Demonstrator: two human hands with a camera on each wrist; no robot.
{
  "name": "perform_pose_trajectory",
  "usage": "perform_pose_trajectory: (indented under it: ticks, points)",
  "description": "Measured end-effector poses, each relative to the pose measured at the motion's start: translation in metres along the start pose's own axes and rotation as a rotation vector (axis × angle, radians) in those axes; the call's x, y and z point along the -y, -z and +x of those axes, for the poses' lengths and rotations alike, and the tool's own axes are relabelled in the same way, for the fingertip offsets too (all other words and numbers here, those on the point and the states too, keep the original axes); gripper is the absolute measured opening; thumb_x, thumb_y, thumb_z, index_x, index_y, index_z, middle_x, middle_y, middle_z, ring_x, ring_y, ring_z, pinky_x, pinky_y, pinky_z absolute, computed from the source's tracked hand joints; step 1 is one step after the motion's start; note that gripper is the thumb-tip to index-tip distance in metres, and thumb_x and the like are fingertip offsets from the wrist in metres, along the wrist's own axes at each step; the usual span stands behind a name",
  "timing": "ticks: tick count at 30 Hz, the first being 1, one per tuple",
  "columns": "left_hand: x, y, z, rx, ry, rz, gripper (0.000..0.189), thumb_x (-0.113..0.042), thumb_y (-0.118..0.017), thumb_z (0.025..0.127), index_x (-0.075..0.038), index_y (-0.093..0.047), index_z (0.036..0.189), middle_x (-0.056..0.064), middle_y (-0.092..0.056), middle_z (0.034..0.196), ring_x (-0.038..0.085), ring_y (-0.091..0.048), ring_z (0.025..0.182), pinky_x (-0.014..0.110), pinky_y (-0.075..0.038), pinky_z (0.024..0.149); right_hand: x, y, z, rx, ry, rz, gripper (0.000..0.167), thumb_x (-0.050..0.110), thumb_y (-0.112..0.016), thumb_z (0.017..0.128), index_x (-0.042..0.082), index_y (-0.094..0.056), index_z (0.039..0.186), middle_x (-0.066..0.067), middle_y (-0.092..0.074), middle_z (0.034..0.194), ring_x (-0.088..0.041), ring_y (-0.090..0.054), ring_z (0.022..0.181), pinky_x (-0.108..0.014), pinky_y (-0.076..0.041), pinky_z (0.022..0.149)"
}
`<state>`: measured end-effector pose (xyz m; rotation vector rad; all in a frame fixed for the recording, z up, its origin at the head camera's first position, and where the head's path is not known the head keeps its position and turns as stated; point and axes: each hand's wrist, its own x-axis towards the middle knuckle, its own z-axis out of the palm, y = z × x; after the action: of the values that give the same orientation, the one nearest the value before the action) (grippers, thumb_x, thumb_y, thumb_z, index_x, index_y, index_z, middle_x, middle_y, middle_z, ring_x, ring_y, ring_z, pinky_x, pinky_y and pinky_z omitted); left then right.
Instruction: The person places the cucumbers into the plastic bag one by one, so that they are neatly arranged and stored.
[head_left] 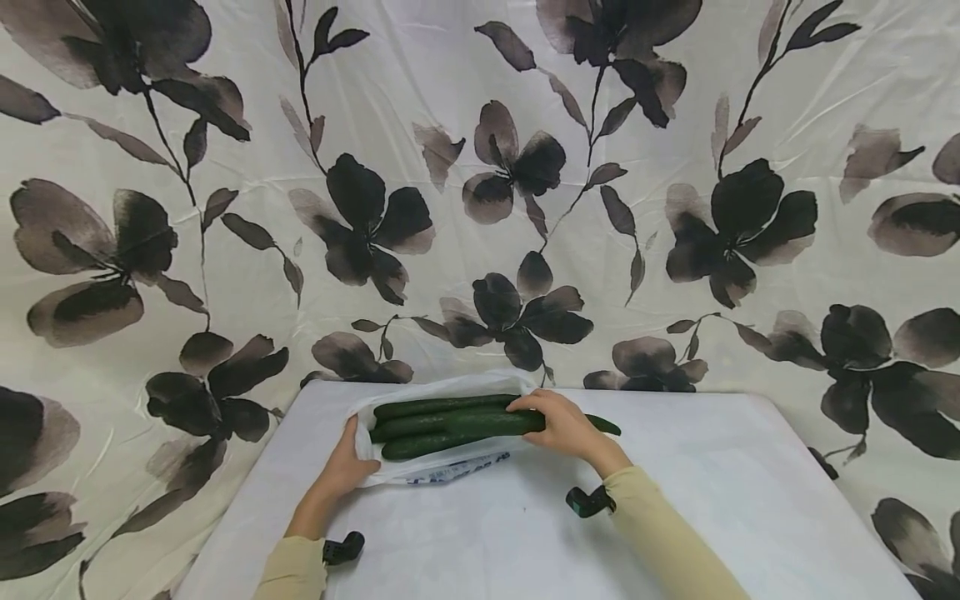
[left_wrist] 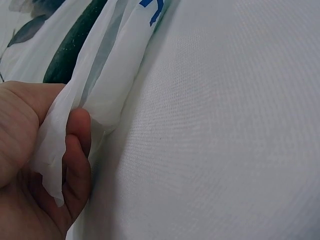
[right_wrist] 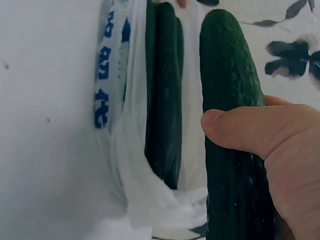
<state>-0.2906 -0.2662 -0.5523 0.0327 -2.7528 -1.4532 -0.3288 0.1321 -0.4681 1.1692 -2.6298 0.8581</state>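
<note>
A white plastic bag [head_left: 442,386] with blue lettering lies on its side on the table, its mouth spread wide. Several dark green cucumbers [right_wrist: 169,90] lie lengthwise inside it. My left hand [head_left: 341,467] holds the bag's left edge, with the thin film pinched between thumb and fingers [left_wrist: 77,165]. In my right hand [head_left: 566,427] is another cucumber [right_wrist: 232,170], gripped round its body with the thumb across it. This cucumber lies above the others at the bag's right side, and its far end sticks out to the right past the hand.
The white-covered table [head_left: 525,542] extends in front of the bag and to both sides. Behind it hangs a pale cloth [head_left: 637,250] printed with dark flowers. Each wrist carries a small black camera [head_left: 588,502].
</note>
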Motion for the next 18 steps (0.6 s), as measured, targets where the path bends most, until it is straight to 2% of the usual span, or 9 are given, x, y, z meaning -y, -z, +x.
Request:
perform_pose_trajectory:
  ticks: [5,18]
  points:
    - [0.001,-0.001,0.003,-0.006,-0.019,-0.014,0.101,0.006,-0.066,0.075,0.0,-0.003,0.154,0.03,-0.014,0.155,0.045,-0.011,0.142,0.057,-0.014,0.113,0.004,-0.008,0.02,0.021,0.028,-0.003,0.047,0.008,-0.08,0.078,0.018,-0.067,0.121,0.0,-0.063,0.12,-0.026,-0.055,0.117,-0.045,-0.047,0.094]
    - [0.001,0.001,0.0,-0.003,-0.016,0.024,0.101,0.005,-0.067,0.075,-0.001,-0.004,0.154,0.032,-0.019,0.153,0.05,-0.016,0.139,0.059,-0.016,0.111,0.015,-0.031,0.063,0.034,0.024,0.037,0.045,0.012,-0.081,0.079,0.023,-0.068,0.121,0.004,-0.064,0.116,-0.017,-0.059,0.106,-0.038,-0.049,0.09]
